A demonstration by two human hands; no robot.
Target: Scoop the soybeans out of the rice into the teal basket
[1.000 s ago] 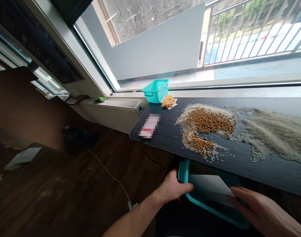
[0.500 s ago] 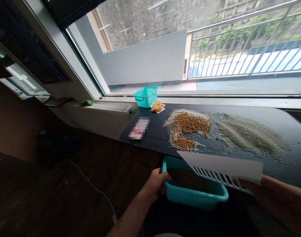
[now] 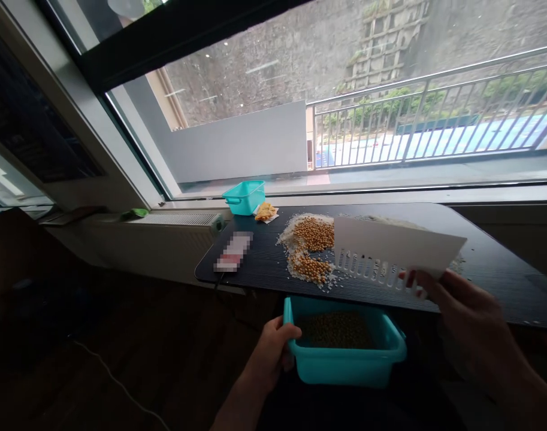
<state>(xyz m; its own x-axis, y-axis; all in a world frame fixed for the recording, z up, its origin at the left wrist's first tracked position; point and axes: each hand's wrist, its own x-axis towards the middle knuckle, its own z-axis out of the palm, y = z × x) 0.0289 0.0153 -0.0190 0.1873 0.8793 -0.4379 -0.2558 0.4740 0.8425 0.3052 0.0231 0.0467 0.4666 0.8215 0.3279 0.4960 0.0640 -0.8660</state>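
Note:
My left hand (image 3: 273,353) grips the left rim of a teal plastic tub (image 3: 345,353) held below the front edge of the black tabletop (image 3: 264,269); the tub holds a layer of soybeans. My right hand (image 3: 462,311) pinches a white slotted plastic scraper (image 3: 390,254) and holds it upright over the table, just right of a heap of soybeans (image 3: 313,245) mixed with white rice. The scraper hides most of the rice spread (image 3: 455,263) behind it.
A second teal tub (image 3: 245,197) and a yellow wrapper (image 3: 265,211) sit at the table's back left by the window. A pink and white packet (image 3: 232,260) lies near the left end. A radiator (image 3: 178,219) runs along the wall at left. The floor is dark wood.
My right hand lifted the scraper out of the tub and up over the table beside the beans. The tub stayed under the table edge in my left hand. The view tilted upward.

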